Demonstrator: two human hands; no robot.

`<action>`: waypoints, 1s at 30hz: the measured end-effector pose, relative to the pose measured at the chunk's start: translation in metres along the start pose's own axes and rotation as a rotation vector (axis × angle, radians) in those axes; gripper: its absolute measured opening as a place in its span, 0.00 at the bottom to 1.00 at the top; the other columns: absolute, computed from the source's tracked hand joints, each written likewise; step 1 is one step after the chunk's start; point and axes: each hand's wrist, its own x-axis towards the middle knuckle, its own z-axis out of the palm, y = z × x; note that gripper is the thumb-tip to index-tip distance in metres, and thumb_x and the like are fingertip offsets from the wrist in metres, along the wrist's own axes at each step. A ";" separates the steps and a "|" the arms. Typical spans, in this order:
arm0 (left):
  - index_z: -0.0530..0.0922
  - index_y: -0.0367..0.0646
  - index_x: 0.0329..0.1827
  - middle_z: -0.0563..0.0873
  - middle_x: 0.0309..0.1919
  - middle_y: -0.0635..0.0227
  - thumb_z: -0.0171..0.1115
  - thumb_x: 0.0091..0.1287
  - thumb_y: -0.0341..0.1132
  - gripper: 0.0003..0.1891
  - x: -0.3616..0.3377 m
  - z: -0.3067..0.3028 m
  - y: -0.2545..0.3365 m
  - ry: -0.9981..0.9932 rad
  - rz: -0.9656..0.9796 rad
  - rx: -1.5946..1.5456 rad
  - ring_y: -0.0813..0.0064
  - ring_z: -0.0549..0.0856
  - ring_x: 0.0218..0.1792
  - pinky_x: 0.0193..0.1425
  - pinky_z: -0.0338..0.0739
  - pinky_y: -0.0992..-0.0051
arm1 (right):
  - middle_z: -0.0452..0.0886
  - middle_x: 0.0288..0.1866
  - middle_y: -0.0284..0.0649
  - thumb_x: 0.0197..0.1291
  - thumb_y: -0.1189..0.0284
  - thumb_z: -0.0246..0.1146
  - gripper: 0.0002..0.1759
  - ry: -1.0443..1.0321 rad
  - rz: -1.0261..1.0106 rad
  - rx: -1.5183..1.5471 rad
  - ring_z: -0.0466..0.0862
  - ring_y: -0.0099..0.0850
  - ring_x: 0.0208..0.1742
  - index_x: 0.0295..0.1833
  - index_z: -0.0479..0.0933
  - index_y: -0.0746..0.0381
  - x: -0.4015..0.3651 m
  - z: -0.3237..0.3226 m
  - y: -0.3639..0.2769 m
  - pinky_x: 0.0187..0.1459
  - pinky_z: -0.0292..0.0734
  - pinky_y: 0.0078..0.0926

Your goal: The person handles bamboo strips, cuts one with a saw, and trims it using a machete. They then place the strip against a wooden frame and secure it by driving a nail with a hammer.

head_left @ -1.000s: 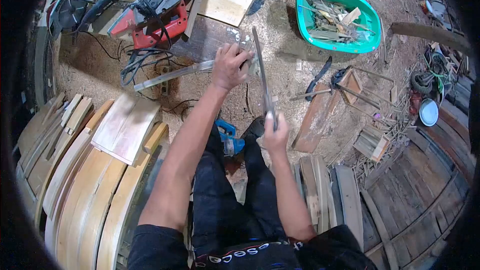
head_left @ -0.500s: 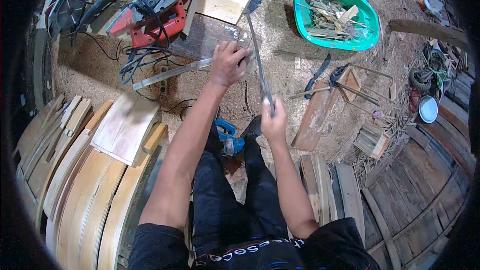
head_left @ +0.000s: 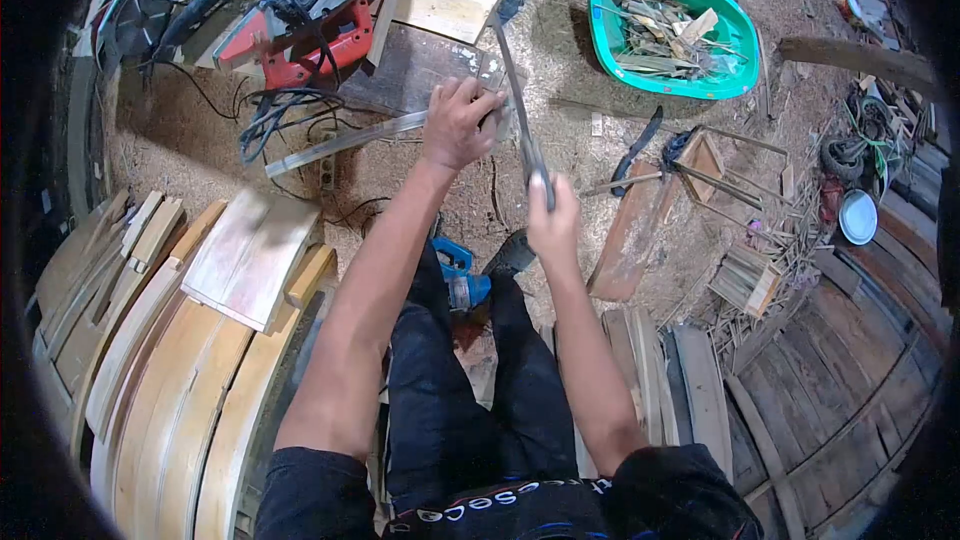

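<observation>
My left hand (head_left: pixel 462 123) presses down with its fingers closed on a pale grey metal-looking strip (head_left: pixel 345 145), near the strip's right end. That end lies over the corner of a dark worn board (head_left: pixel 405 65). Wrapped in my right hand (head_left: pixel 553 222) is the handle end of a long narrow saw (head_left: pixel 517 90), seen nearly edge-on. Its dark blade points away from me and passes just right of my left fingers, at the strip's end.
A red power planer (head_left: pixel 320 40) and tangled cables lie at upper left. The green tub (head_left: pixel 600 35) holds wood scraps. Curved planks (head_left: pixel 170 390) are stacked at lower left. A blue power tool (head_left: pixel 465 290) sits between my feet. Sawdust covers the floor.
My right hand and the saw have moved forward, away from my body. My left hand stays on the strip in almost the same place.
</observation>
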 end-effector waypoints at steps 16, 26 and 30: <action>0.85 0.56 0.43 0.77 0.34 0.73 0.66 0.53 0.31 0.13 -0.002 0.007 -0.003 0.042 0.031 0.082 0.68 0.78 0.45 0.56 0.66 0.62 | 0.72 0.22 0.37 0.71 0.67 0.60 0.14 -0.009 0.174 0.022 0.72 0.27 0.25 0.34 0.71 0.63 -0.043 -0.013 -0.002 0.29 0.68 0.33; 0.86 0.55 0.40 0.78 0.34 0.73 0.67 0.54 0.32 0.11 -0.002 0.006 -0.001 0.046 0.035 0.060 0.66 0.78 0.42 0.55 0.67 0.63 | 0.70 0.20 0.35 0.72 0.66 0.60 0.14 -0.004 0.120 -0.040 0.70 0.24 0.23 0.35 0.72 0.64 -0.046 -0.015 0.011 0.27 0.67 0.30; 0.86 0.56 0.41 0.78 0.34 0.72 0.66 0.54 0.31 0.11 -0.001 0.007 -0.002 0.038 0.018 0.064 0.66 0.78 0.43 0.55 0.67 0.64 | 0.74 0.24 0.37 0.71 0.65 0.60 0.12 -0.047 0.096 -0.088 0.75 0.24 0.26 0.41 0.77 0.64 -0.002 -0.006 0.003 0.31 0.71 0.27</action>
